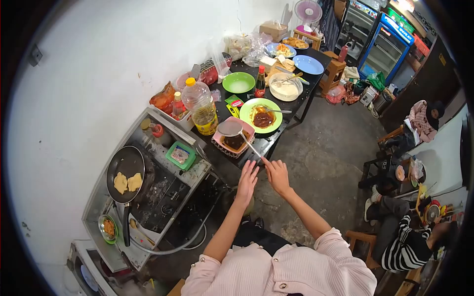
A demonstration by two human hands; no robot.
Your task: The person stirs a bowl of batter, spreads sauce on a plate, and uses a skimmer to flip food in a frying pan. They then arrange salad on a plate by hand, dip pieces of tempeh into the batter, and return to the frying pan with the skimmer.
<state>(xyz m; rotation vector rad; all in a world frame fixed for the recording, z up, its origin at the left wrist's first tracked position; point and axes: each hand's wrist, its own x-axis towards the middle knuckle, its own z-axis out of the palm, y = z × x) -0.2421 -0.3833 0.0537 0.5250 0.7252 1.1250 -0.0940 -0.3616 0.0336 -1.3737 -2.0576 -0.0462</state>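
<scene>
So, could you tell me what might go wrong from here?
The utensil in the right hand could drip or tip the pink bowl of dark liquid beneath it. The spoon sticking out over the green plate's rim might get knocked. If that burner is lit, which I can't see, the yellow pieces in the pan could scorch.

Bare forearms extended forward
The bare left hand is held flat; the bare right hand is partly curled beside it.
</scene>
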